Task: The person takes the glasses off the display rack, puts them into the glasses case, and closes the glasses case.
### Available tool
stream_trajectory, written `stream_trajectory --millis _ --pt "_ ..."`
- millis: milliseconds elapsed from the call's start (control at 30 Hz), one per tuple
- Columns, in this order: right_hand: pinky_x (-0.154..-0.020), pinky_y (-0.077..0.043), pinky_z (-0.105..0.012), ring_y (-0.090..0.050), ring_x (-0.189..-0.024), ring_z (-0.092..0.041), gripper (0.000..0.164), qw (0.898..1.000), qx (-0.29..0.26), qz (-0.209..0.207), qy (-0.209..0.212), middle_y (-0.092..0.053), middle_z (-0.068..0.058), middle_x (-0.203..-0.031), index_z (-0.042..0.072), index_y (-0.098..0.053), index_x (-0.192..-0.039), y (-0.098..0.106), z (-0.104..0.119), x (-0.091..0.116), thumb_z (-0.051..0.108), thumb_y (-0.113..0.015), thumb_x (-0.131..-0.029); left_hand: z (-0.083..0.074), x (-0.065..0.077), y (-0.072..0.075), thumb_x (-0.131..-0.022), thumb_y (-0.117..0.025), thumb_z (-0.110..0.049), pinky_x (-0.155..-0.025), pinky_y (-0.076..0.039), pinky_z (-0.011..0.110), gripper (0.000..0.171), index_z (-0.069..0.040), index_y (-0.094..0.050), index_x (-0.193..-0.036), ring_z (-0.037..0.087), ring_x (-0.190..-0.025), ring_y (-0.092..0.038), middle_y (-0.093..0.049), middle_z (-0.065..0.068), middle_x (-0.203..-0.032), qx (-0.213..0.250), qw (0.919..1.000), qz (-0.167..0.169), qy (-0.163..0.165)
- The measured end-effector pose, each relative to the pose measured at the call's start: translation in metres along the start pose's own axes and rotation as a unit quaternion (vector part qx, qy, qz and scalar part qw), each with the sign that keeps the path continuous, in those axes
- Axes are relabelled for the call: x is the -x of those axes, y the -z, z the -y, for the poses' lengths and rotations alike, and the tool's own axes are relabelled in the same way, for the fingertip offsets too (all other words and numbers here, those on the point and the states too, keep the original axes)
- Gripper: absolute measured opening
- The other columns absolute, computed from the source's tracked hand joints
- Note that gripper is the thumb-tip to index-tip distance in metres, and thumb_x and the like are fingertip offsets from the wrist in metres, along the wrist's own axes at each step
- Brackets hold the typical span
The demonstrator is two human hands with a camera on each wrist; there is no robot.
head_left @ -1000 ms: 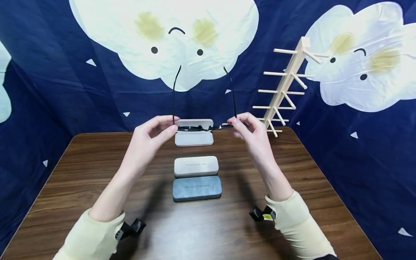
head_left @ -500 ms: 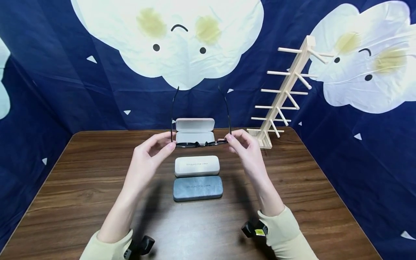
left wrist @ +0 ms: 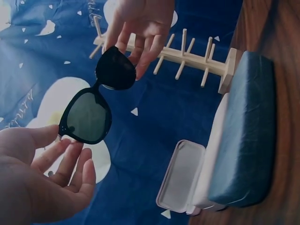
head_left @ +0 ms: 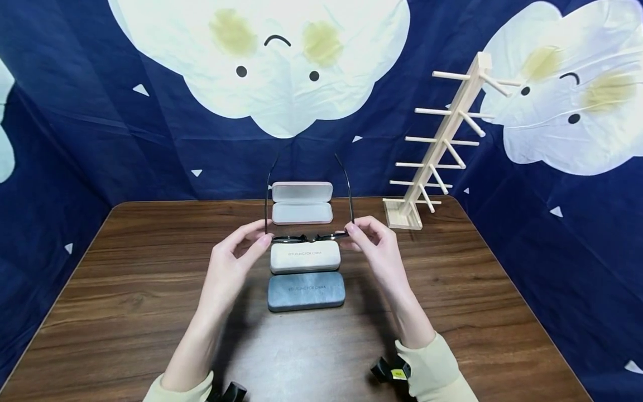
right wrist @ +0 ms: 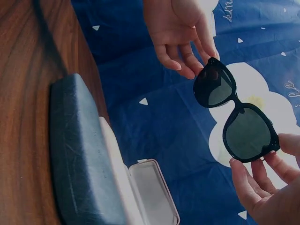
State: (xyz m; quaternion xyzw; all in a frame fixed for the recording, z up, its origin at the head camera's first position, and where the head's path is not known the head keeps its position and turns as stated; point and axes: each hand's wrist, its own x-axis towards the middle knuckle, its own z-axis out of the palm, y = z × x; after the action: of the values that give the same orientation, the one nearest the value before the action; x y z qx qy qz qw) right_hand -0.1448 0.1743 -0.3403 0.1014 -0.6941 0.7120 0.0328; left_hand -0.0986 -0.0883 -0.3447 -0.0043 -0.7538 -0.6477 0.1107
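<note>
Black sunglasses [left wrist: 89, 115] with dark lenses are held up in the air, their temples unfolded and pointing away from the person. My left hand [head_left: 233, 257] pinches one outer corner of the frame between thumb and fingers. At the opposite corner my right hand [head_left: 377, 251] grips the frame the same way. In the head view the sunglasses' front lies just over the far edge of a closed white glasses case [head_left: 305, 258]. Nearer to the person is a closed blue glasses case [head_left: 306, 291]. Behind them stands an opened case [head_left: 302, 213] with a pale lining.
A wooden peg rack [head_left: 442, 139] with several pegs stands at the back right of the wooden table [head_left: 125, 290]. Blue fabric [head_left: 150, 173] with white cloud shapes hangs behind and beside the table.
Both hands have come down and nearer to the person with the sunglasses. The opened case, which they partly covered before, now shows fully. The grip looks the same.
</note>
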Motion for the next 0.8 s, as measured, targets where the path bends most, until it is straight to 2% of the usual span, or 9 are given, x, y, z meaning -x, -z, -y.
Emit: stream_trajectory --millis 233,300,400,533,633,700,800 --pt "-0.084 -0.064 -0.04 -0.076 -0.088 -0.017 0.024 1.0 -0.003 0.001 -0.015 -0.076 -0.017 -0.101 -0.009 -0.064 -0.107 0.002 -0.01 0.002 0.013 -0.066 -0.1 0.01 0.003 -0.005 -0.1 -0.069 -0.02 -0.092 -0.052 0.011 0.036 -0.009 -0.067 -0.134 -0.002 -0.102 -0.068 -0.072 -0.023 -0.107 0.02 0.9997 -0.006 0.013" --pt "-0.085 -0.064 -0.041 -0.076 -0.089 -0.015 0.024 1.0 -0.002 0.001 -0.019 -0.076 -0.015 -0.1 -0.01 -0.064 -0.107 0.002 -0.013 0.003 0.013 -0.066 -0.1 0.012 0.003 -0.006 -0.1 -0.069 -0.02 -0.092 -0.052 0.011 0.036 -0.009 -0.067 -0.134 -0.002 -0.102 -0.068 -0.072 -0.023 -0.107 0.018 0.9996 -0.005 0.019" --pt "-0.083 -0.064 -0.039 -0.075 -0.089 -0.014 0.025 1.0 -0.003 0.0 -0.028 -0.076 -0.007 -0.096 -0.011 -0.064 -0.108 0.003 -0.017 0.004 0.012 -0.066 -0.1 0.014 0.005 -0.007 -0.099 -0.07 -0.022 -0.091 -0.051 0.011 0.037 -0.01 -0.067 -0.134 -0.003 -0.101 -0.067 -0.072 -0.018 -0.107 0.006 0.9995 -0.006 0.031" --pt "-0.082 -0.064 -0.037 -0.075 -0.088 -0.014 0.024 0.999 -0.004 -0.001 -0.037 -0.074 -0.014 -0.099 -0.012 -0.064 -0.107 0.004 -0.021 0.004 0.011 -0.066 -0.1 0.018 0.006 -0.008 -0.099 -0.07 -0.024 -0.091 -0.051 0.01 0.038 -0.012 -0.067 -0.135 -0.004 -0.1 -0.067 -0.072 -0.013 -0.105 -0.002 0.9991 -0.007 0.042" --pt "-0.083 -0.064 -0.039 -0.074 -0.088 -0.014 0.023 0.999 -0.002 -0.001 -0.038 -0.073 -0.018 -0.101 -0.011 -0.064 -0.106 0.005 -0.022 0.006 0.011 -0.066 -0.1 0.02 0.007 -0.009 -0.099 -0.071 -0.022 -0.091 -0.051 0.01 0.037 -0.012 -0.068 -0.134 -0.004 -0.1 -0.067 -0.072 -0.017 -0.104 0.004 0.999 -0.007 0.043" --pt "-0.084 -0.064 -0.04 -0.075 -0.088 -0.014 0.023 0.999 0.0 0.001 -0.039 -0.074 -0.009 -0.098 -0.01 -0.065 -0.106 0.006 -0.024 0.006 0.012 -0.066 -0.1 0.022 0.007 -0.009 -0.098 -0.071 -0.021 -0.091 -0.051 0.01 0.037 -0.011 -0.068 -0.134 -0.004 -0.1 -0.067 -0.071 -0.019 -0.105 0.008 0.999 -0.008 0.044" --pt "-0.084 -0.064 -0.042 -0.074 -0.088 -0.013 0.024 0.999 -0.002 0.004 -0.04 -0.075 -0.002 -0.096 -0.011 -0.064 -0.107 0.007 -0.026 0.008 0.012 -0.065 -0.1 0.024 0.008 -0.01 -0.099 -0.071 -0.021 -0.092 -0.051 0.01 0.036 -0.012 -0.068 -0.134 -0.004 -0.1 -0.067 -0.071 -0.021 -0.105 0.01 0.9989 -0.005 0.045"
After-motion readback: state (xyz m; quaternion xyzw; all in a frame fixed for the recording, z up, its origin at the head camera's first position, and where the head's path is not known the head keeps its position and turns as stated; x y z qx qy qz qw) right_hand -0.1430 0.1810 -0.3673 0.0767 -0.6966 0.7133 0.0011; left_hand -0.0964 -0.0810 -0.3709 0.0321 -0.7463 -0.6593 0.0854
